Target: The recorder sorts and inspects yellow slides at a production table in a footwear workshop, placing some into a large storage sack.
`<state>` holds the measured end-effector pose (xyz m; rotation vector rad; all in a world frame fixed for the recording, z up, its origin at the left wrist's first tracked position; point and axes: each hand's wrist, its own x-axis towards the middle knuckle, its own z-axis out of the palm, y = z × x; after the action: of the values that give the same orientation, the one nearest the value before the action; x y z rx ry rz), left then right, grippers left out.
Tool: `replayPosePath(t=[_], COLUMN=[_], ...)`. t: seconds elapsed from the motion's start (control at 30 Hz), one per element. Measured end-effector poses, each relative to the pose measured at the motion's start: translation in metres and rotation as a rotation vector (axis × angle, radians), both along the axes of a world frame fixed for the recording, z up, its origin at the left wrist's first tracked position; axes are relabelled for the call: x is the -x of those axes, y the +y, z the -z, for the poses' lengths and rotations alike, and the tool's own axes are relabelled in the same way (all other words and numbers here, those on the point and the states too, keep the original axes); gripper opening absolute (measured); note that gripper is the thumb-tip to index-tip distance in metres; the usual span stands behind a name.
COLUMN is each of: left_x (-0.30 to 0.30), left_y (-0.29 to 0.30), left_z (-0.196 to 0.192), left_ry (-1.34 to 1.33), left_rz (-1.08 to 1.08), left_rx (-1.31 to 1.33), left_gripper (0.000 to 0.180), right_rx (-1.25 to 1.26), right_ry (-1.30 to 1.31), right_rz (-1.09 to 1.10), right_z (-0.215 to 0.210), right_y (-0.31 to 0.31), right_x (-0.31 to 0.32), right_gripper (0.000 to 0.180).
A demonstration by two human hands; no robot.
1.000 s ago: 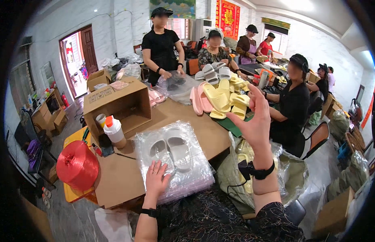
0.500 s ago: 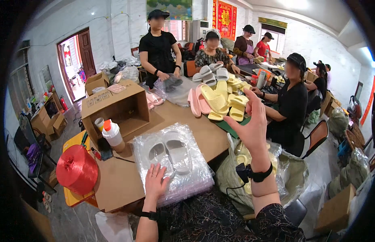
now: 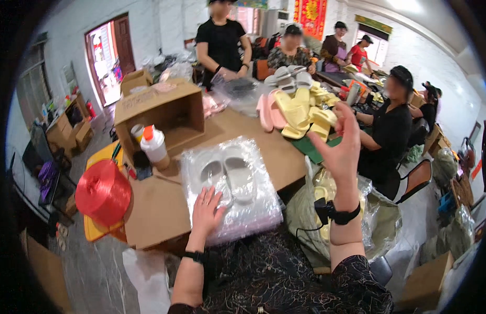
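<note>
My left hand (image 3: 205, 212) lies with its fingers spread on a clear plastic bag (image 3: 264, 201) at the near edge of the table. Inside the bag is a pair of light grey slippers (image 3: 238, 175), side by side, on top of a stack of bagged items. Raised in the air to the right, my right hand (image 3: 341, 144) holds nothing, its thumb and fingers apart. Behind it is a pile of yellow slippers (image 3: 294, 110), with pink slippers (image 3: 272, 111) at its left and grey slippers (image 3: 290, 77) at the back.
An open cardboard box (image 3: 159, 104) stands at the left, a bottle with an orange lid (image 3: 154, 146) before it. A red twine roll (image 3: 103, 192) sits at the table's left corner. A sack (image 3: 379, 225) of yellow slippers stands below my right arm. Several co-workers stand or sit around the table.
The view has tilted and shifted, so the table's things sit a little more to the right. My left hand stays on the bag; my right hand stays raised, fingers slightly more curled.
</note>
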<state>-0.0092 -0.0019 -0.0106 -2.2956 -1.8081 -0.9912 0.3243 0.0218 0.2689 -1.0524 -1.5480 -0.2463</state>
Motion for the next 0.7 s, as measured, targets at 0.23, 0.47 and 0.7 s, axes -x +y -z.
replayPosePath(t=[0.23,0.47,0.7], left_x=[-0.002,0.0,-0.001], left_y=[-0.002,-0.003,-0.002], left_z=[-0.002,-0.003,-0.002], left_ry=[-0.009,-0.013,-0.004], left_rz=[0.02,0.003,0.008], left_rx=[0.013,0.011,0.004], left_gripper=[0.047,0.049,0.049], right_rx=[0.014,0.03,0.057], right_ry=[0.015,0.007,-0.016], right_rz=[-0.005,-0.008,-0.031], right_z=[0.011,0.017,0.029], right_y=[0.006,0.007,0.008], right_x=[0.002,0.001,0.007], right_gripper=[0.07,0.071,0.071])
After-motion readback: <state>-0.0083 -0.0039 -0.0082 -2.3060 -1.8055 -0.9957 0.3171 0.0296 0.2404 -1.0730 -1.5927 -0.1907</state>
